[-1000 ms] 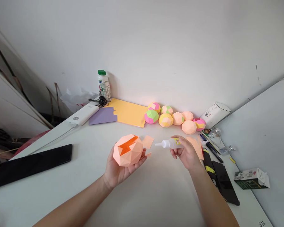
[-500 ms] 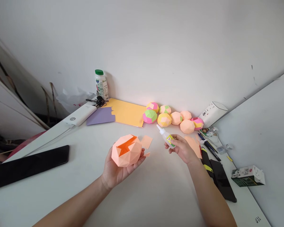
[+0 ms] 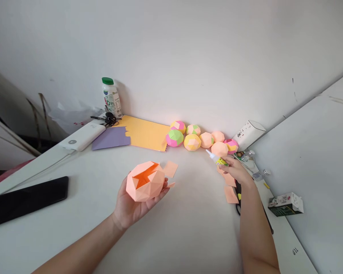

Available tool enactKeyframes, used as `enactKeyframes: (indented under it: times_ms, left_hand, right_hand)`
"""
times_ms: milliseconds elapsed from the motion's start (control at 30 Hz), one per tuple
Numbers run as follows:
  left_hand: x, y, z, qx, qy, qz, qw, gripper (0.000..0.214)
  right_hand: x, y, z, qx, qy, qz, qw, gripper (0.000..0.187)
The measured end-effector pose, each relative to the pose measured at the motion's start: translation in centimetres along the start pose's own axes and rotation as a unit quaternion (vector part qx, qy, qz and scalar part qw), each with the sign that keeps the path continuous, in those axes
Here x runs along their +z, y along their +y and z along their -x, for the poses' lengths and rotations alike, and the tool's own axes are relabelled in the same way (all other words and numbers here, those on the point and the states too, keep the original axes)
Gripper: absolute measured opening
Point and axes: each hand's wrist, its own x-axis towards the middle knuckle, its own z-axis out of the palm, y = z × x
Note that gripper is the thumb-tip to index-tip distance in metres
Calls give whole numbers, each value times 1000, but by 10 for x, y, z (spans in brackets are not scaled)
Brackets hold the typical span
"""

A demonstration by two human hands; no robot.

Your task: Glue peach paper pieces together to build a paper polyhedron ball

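My left hand (image 3: 131,207) cups a peach paper ball (image 3: 145,182) from below; the ball has an open star-shaped gap on top and loose square flaps sticking out on its right. My right hand (image 3: 236,171) is closed around a small glue bottle (image 3: 216,157) with a white nozzle pointing up and left. It is out at the right, over peach paper squares (image 3: 230,194) on the white table (image 3: 188,228), close to a row of finished paper balls (image 3: 192,141).
Along the wall stand a green-capped bottle (image 3: 111,97), keys, a white power bank (image 3: 82,137), purple and orange paper sheets (image 3: 143,133) and a white box (image 3: 248,134). A black phone (image 3: 25,199) lies at left. Pens, a dark phone and a small carton (image 3: 286,204) lie at right.
My right hand carried the glue bottle away from the held ball, rightward and back toward the finished balls; the nozzle swung from pointing left to up-left. The left hand keeps holding the ball.
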Motion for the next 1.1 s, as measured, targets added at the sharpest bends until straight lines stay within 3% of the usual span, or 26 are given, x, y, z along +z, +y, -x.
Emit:
enactKeyframes:
  times_ms: [67, 200, 300, 400, 733, 1100]
  left_hand:
    - [-1, 0, -1, 0, -1, -5, 1000, 51]
    - [-4, 0, -2, 8, -5, -4, 1000, 50]
    - [-5, 0, -3, 9, -8, 3, 1000, 50]
    - [-5, 0, -3, 5, -2, 5, 1000, 50]
    - [-1, -1, -3, -9, 9, 10, 1000, 64]
    - [-1, -2, -3, -18, 6, 16, 1000, 64]
  right_hand:
    - [15, -1, -2, -27, -19, 7, 999, 42]
    - [65, -1, -6, -87, -65, 31, 994, 40]
    - [99, 2, -5, -109, -64, 81, 989, 39]
    - [119, 5, -3, -133, -52, 149, 978, 40]
    - [125, -1, 1, -198, -51, 289, 935, 42]
    - [122, 4, -4, -203, -41, 303, 930, 43]
